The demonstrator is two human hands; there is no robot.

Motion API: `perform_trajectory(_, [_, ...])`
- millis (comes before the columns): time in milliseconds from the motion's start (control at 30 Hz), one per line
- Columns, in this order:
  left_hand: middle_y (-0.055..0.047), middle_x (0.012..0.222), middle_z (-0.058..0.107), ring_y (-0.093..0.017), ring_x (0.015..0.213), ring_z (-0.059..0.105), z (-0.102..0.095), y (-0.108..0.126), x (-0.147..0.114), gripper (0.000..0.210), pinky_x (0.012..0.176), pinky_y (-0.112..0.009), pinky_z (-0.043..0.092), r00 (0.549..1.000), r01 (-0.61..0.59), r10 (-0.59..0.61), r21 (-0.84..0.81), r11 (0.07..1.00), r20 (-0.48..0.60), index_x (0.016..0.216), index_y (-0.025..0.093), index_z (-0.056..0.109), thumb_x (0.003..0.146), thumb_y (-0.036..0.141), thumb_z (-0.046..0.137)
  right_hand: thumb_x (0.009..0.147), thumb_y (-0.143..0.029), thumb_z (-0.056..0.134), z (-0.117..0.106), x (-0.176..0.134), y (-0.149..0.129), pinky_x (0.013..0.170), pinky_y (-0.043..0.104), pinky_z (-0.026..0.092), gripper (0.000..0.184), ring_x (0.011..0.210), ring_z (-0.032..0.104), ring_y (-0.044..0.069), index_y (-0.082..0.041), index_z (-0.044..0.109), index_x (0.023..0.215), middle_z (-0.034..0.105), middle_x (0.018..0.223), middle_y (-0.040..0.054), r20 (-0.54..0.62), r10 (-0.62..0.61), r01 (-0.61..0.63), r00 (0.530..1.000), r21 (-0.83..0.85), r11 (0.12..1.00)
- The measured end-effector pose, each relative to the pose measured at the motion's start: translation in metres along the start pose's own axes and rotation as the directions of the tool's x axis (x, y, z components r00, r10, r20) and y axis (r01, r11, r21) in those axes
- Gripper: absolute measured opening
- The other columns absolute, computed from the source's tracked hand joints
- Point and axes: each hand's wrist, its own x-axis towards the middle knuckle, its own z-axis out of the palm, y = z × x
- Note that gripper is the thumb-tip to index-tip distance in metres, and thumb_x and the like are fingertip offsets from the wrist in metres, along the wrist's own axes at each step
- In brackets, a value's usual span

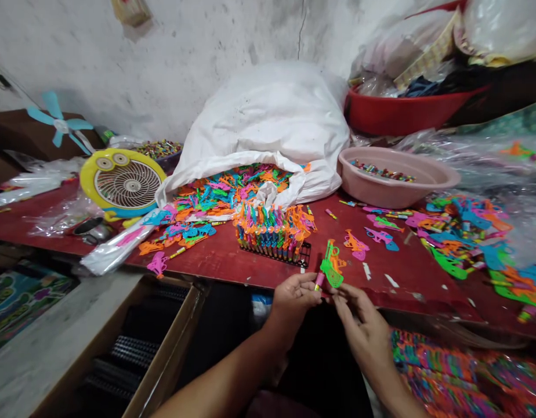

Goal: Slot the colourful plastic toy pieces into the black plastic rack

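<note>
Just past the table's front edge, my left hand (295, 296) pinches a short pink-and-yellow tube (319, 281). Joined or pressed to that tube is a green, flat plastic toy piece (333, 271) with a mesh-like end, and an orange part shows beside it. The fingers of my right hand (359, 316) are closed at the green piece's lower end; their exact grip is partly hidden. Beyond my hands, a black wire rack (303, 255) holds dense rows of bright plastic toys (272, 232) with tubes at their lower ends.
A white sack (268, 110) spills colourful plastic pieces (220, 191) onto the red table (224, 261). A pink basin (396, 174) of small tubes stands right, near piled toys (468, 232). A yellow fan (126, 180) stands left. Below is a cardboard box (181, 331) of black racks.
</note>
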Motion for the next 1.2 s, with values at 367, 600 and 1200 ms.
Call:
perform_trajectory(367, [-0.006,0.077,0.070,-0.015,0.067,0.065,-0.004,-0.011,0.006,0.048,0.073,-0.031,0.051,0.999,-0.041,0.040,0.019,0.999,0.033,0.093,0.011,0.068,0.056,0.032,0.089,0.080,-0.048,0.070,0.016,0.015,-0.006,0.064,0.026,0.046,0.035,0.071,0.057,0.016,-0.020,0.074,0.101,0.067,0.083,0.0028,0.179,0.347,-0.386,0.921,0.287,0.876])
perform_trajectory(600, [-0.005,0.078,0.071,-0.014,0.071,0.063,-0.010,-0.006,0.009,0.041,0.074,-0.028,0.047,0.992,-0.061,0.047,0.115,0.992,0.117,0.096,0.011,0.072,0.065,0.035,0.081,0.071,-0.051,0.074,0.015,0.026,-0.012,0.048,0.023,0.036,0.041,0.059,0.051,0.014,-0.017,0.072,0.095,0.060,0.071,0.0016,0.187,0.406,-0.445,0.895,0.300,0.844])
perform_trajectory(1200, [-0.005,0.078,0.067,-0.013,0.068,0.063,-0.019,-0.007,0.019,0.038,0.067,-0.024,0.047,0.996,-0.038,0.011,0.287,0.957,0.094,0.096,0.011,0.065,0.069,0.036,0.072,0.066,-0.053,0.079,0.023,0.038,-0.022,0.049,0.023,0.036,0.042,0.055,0.047,0.011,-0.016,0.068,0.084,0.060,0.066,0.0010,0.164,0.410,-0.441,0.897,0.340,0.830])
